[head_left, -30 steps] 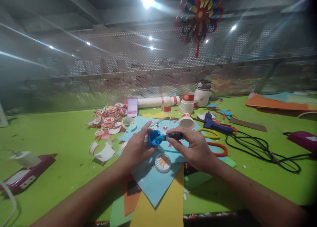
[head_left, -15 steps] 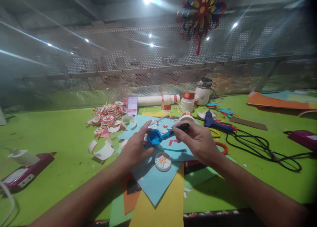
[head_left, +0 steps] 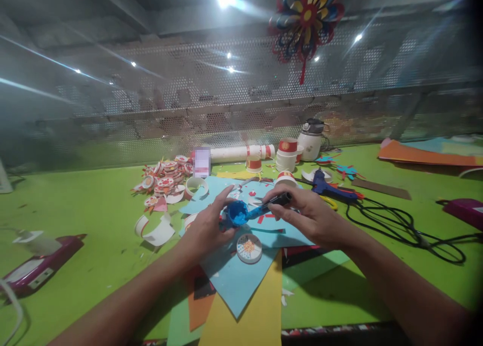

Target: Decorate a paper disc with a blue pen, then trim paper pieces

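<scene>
My left hand [head_left: 207, 226] grips a small round piece covered in blue paint [head_left: 236, 212], fingers curled round it, index finger raised. My right hand [head_left: 307, 215] pinches a dark-handled brush [head_left: 272, 204] whose blue-smeared tip touches the painted piece. Both hands hover over a light blue paper sheet [head_left: 234, 275] lying on yellow, orange and green sheets. A round white cup bottom with a red pattern [head_left: 249, 248] lies on the blue sheet just below the hands.
On the green table [head_left: 94, 220] lie a heap of cut cup pieces [head_left: 166, 180], stacked paper cups [head_left: 286, 157], a blue glue gun [head_left: 330, 187] with black cable [head_left: 407, 230], scissors handles, purple devices at both sides. A mesh wall with a paper pinwheel [head_left: 306, 16] stands behind.
My right hand has shifted slightly right and up, tilting the brush so its handle points up-right; the tip stays on the blue piece. My left hand has barely moved.
</scene>
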`<state>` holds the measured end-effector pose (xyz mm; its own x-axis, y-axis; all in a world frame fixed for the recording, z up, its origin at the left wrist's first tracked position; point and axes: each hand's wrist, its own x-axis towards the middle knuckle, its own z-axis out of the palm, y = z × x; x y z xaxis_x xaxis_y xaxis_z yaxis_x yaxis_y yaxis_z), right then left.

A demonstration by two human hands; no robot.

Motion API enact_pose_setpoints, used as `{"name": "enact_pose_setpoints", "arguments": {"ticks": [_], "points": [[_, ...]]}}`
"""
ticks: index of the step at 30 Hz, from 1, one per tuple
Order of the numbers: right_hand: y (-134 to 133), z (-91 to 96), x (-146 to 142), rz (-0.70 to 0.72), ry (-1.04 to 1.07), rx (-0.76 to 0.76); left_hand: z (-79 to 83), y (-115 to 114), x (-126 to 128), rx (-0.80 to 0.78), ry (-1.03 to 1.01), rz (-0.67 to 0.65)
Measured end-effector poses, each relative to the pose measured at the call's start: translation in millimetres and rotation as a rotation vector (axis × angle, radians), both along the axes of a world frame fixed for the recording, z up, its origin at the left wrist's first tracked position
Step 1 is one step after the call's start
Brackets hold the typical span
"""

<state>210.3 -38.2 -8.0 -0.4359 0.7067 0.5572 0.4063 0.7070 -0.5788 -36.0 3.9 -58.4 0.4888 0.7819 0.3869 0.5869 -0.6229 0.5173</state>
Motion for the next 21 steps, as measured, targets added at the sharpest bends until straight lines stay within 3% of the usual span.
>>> {"name": "enact_pose_setpoints", "arguments": {"ticks": [6, 12, 21], "points": [[-1, 4.4, 9, -0.016, 0.125, -0.054, -0.8, 0, 1, 0.008, 0.014, 0.042], [1, -1.6, -6, 0.0, 0.158, -0.045, -2.4, 1, 2, 0.024, -0.022, -0.006], [6, -2.3, 5, -0.128, 0.17, -0.059, -2.3, 5, -2, -0.023, -0.071, 0.06]]}}
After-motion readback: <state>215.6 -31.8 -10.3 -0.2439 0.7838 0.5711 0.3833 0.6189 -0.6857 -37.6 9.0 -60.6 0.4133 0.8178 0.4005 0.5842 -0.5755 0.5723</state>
